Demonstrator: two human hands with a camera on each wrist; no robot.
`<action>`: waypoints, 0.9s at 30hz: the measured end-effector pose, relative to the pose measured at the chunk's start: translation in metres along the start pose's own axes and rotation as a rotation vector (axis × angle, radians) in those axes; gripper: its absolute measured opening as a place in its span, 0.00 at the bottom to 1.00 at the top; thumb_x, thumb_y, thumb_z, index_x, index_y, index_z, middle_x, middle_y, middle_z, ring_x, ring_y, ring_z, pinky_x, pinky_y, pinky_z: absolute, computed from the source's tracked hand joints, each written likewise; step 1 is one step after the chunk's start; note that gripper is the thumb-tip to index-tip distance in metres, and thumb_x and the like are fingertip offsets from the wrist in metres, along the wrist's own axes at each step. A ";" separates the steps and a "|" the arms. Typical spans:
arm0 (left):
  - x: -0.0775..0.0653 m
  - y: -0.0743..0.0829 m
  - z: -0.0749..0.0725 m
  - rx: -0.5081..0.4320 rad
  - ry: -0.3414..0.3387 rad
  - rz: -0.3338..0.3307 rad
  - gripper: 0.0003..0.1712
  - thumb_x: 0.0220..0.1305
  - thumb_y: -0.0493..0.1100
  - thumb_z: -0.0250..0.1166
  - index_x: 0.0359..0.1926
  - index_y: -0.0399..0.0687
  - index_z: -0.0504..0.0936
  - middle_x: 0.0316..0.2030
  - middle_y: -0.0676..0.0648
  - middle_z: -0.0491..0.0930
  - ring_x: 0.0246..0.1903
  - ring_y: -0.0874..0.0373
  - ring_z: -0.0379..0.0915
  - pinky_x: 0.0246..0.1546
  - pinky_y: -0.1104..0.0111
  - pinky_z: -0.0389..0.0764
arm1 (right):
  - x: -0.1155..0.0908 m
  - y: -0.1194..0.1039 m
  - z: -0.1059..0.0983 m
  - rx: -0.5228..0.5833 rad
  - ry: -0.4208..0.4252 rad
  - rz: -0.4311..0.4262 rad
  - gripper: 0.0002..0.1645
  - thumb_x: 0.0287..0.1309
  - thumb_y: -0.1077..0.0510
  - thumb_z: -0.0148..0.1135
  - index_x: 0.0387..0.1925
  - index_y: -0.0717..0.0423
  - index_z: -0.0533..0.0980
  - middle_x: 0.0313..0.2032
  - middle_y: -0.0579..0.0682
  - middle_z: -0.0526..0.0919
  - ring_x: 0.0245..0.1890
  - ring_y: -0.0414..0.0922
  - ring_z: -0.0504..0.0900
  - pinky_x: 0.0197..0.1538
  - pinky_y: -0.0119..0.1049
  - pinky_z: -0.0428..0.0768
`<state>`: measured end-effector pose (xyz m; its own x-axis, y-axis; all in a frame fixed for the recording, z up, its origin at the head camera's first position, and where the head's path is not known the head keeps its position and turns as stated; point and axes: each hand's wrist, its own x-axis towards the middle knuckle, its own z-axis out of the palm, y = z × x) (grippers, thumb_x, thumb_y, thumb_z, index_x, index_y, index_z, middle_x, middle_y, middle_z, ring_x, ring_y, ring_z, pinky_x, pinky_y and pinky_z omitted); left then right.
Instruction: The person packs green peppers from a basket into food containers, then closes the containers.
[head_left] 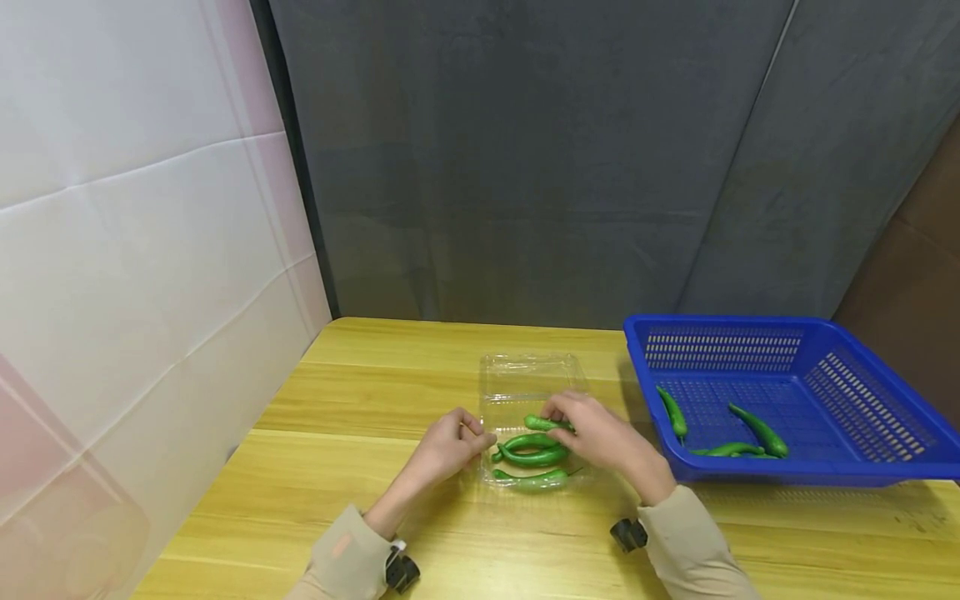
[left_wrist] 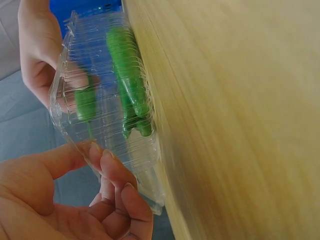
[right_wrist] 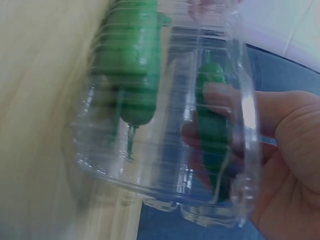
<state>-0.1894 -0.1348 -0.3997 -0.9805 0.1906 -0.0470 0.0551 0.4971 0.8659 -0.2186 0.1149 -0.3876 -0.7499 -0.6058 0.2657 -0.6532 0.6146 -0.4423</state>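
Note:
A clear plastic clamshell box [head_left: 491, 408] lies with its lid folded back on the table, several green chili peppers [head_left: 531, 457] in its near half. My left hand [head_left: 448, 448] pinches the left rim of the box between thumb and fingers, as the left wrist view shows. Over the box, my right hand [head_left: 600, 433] grips one green chili pepper [head_left: 542, 423] between thumb and fingers. Through the clear wall in the right wrist view, this held pepper [right_wrist: 212, 115] is apart from the peppers [right_wrist: 137, 65] lying on the box floor.
To the right stands a blue plastic basket [head_left: 806, 400] with slotted walls, holding several green chili peppers [head_left: 761, 429]. A wooden table [head_left: 360, 400] carries everything. Behind it hangs a dark grey curtain [head_left: 510, 167], and a white cloth wall [head_left: 135, 250] rises on the left.

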 end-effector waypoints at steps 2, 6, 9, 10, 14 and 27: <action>0.000 -0.001 0.000 -0.002 -0.002 0.001 0.13 0.69 0.42 0.67 0.41 0.37 0.74 0.22 0.43 0.78 0.21 0.54 0.72 0.24 0.68 0.70 | 0.001 0.000 0.002 0.005 -0.010 0.002 0.09 0.61 0.66 0.69 0.42 0.57 0.80 0.37 0.46 0.81 0.38 0.42 0.80 0.44 0.37 0.81; -0.001 0.000 0.000 -0.006 -0.001 -0.002 0.13 0.69 0.42 0.67 0.41 0.37 0.73 0.22 0.43 0.78 0.21 0.54 0.72 0.23 0.69 0.70 | 0.002 0.002 0.006 0.008 -0.021 -0.017 0.08 0.61 0.66 0.69 0.41 0.57 0.79 0.35 0.45 0.81 0.37 0.42 0.79 0.42 0.36 0.81; -0.001 0.001 0.000 -0.011 0.001 -0.003 0.13 0.68 0.42 0.67 0.41 0.37 0.74 0.22 0.43 0.78 0.21 0.54 0.73 0.24 0.68 0.71 | 0.003 0.003 0.009 0.012 -0.030 -0.023 0.08 0.61 0.66 0.69 0.40 0.57 0.79 0.36 0.46 0.81 0.37 0.43 0.80 0.42 0.36 0.81; -0.002 0.001 0.000 -0.011 0.001 -0.002 0.14 0.68 0.42 0.67 0.41 0.37 0.74 0.22 0.43 0.78 0.21 0.54 0.73 0.24 0.68 0.71 | 0.003 0.003 0.010 0.015 -0.036 -0.020 0.08 0.61 0.66 0.69 0.41 0.57 0.79 0.36 0.46 0.82 0.38 0.43 0.80 0.42 0.37 0.81; -0.002 0.001 0.000 -0.012 0.004 -0.002 0.14 0.68 0.42 0.67 0.42 0.36 0.74 0.23 0.43 0.78 0.21 0.54 0.73 0.24 0.67 0.71 | 0.003 0.003 0.013 0.029 -0.061 -0.005 0.08 0.61 0.65 0.69 0.41 0.58 0.79 0.36 0.46 0.82 0.37 0.42 0.81 0.42 0.37 0.81; -0.001 0.000 0.000 0.003 0.011 0.000 0.14 0.68 0.43 0.68 0.42 0.37 0.74 0.23 0.43 0.78 0.21 0.54 0.73 0.25 0.67 0.72 | 0.003 0.001 0.023 0.039 -0.129 0.048 0.07 0.62 0.65 0.68 0.42 0.57 0.80 0.34 0.43 0.81 0.35 0.40 0.79 0.39 0.36 0.81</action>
<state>-0.1884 -0.1350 -0.4002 -0.9825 0.1813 -0.0419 0.0553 0.4996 0.8645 -0.2189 0.1019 -0.4067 -0.7588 -0.6377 0.1328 -0.6106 0.6254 -0.4858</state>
